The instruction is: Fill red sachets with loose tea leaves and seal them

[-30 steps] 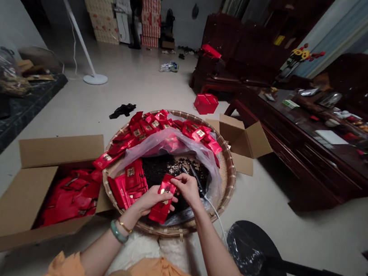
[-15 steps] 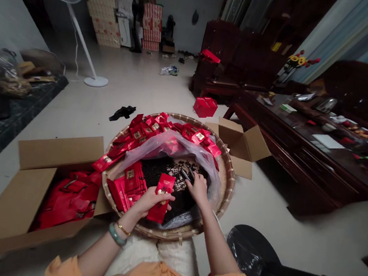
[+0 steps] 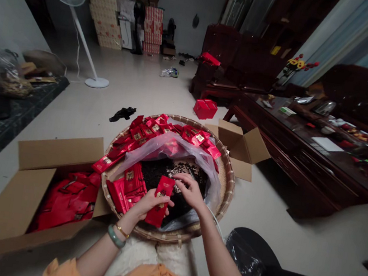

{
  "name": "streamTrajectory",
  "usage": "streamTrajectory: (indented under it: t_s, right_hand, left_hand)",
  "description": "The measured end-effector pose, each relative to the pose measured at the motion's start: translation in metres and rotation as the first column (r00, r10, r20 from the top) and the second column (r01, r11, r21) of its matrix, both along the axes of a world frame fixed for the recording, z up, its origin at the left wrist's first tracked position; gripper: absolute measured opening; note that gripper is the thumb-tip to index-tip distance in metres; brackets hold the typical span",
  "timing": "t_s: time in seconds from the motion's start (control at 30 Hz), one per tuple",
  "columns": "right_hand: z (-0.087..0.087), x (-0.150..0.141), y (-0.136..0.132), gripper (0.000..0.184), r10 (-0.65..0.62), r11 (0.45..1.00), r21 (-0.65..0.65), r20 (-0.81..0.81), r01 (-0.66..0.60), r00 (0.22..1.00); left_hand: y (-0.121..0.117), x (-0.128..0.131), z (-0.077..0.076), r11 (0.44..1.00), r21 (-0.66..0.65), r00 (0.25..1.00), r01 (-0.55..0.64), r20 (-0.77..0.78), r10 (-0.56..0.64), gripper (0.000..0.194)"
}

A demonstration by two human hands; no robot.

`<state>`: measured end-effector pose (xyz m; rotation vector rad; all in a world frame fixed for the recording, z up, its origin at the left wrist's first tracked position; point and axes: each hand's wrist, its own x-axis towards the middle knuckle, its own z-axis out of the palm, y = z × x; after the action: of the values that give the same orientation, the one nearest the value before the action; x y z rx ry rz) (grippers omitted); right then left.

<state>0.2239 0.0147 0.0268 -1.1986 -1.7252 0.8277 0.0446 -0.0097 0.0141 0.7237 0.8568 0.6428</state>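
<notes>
My left hand (image 3: pixel 150 202) is closed on a small red packet (image 3: pixel 161 198), held upright over a round woven tray (image 3: pixel 228 183). My right hand (image 3: pixel 190 189) hovers just right of the packet's top with fingers pinched; what they hold is too small to make out. Under both hands a clear plastic bag (image 3: pixel 169 147) lies open with dark loose tea (image 3: pixel 158 173) in it. Several red packets (image 3: pixel 129 183) are stacked at the tray's left, and more lie along its far rim (image 3: pixel 158 127).
A large open cardboard box (image 3: pixel 26 189) with red packets stands at the left. A smaller open box (image 3: pixel 241 144) sits behind the tray. A dark wooden table (image 3: pixel 306 146) runs along the right. A white standing fan (image 3: pixel 89 51) is at the back left, a black fan base (image 3: pixel 255 262) at the lower right.
My right hand went from the packet's top into the tea with a dark tool and has come back to the packet's top. The left hand kept holding the packet.
</notes>
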Motion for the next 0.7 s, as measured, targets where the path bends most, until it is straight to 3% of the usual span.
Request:
streamTrajectory:
  t_s: [0.13,0.2,0.27,0.4,0.5,0.57,0.6,0.63,0.7]
  right_hand:
    - [0.013,-0.007,-0.006,0.03,0.16,0.96,-0.209,-0.131,-0.185,0.978]
    - [0.015,-0.004,-0.006,0.031,0.216,0.938,-0.25,-0.123,-0.241,0.969]
    - [0.018,0.0,-0.005,0.031,0.336,0.907,-0.252,-0.054,-0.338,0.94]
    - [0.031,0.004,-0.003,0.032,0.576,0.81,-0.223,0.125,-0.543,0.808]
    - [0.041,0.003,-0.003,0.027,0.55,0.828,-0.126,0.376,-0.547,0.746]
    - [0.046,0.0,-0.004,0.023,0.434,0.865,-0.056,0.582,-0.498,0.688]
    - [0.048,-0.001,-0.005,0.02,0.375,0.876,-0.027,0.667,-0.482,0.644]
    - [0.049,-0.002,-0.006,0.018,0.327,0.879,-0.003,0.731,-0.476,0.599]
    - [0.047,-0.005,-0.009,0.015,0.27,0.873,0.025,0.806,-0.487,0.526]
  left_hand:
    - [-0.005,-0.005,0.003,0.998,-0.023,0.992,0.063,0.113,-0.06,0.045]
    - [-0.008,-0.007,0.004,0.995,-0.031,0.986,0.096,0.137,-0.091,0.047]
    - [-0.011,-0.006,0.003,0.993,-0.028,0.984,0.116,0.139,-0.111,0.048]
    - [-0.012,0.0,0.0,0.995,0.029,0.991,0.096,0.092,-0.098,0.055]
    - [-0.005,-0.004,0.003,0.966,0.256,0.999,-0.036,-0.005,0.038,0.056]
    - [0.002,-0.012,0.011,0.866,0.495,0.987,-0.067,-0.092,0.129,0.047]
    - [0.006,-0.018,0.016,0.802,0.597,0.983,-0.018,-0.137,0.123,0.041]
    - [0.009,-0.024,0.023,0.726,0.682,0.979,0.085,-0.194,0.068,0.035]
    - [0.015,-0.034,0.036,0.501,0.805,0.932,0.317,-0.364,-0.005,0.028]
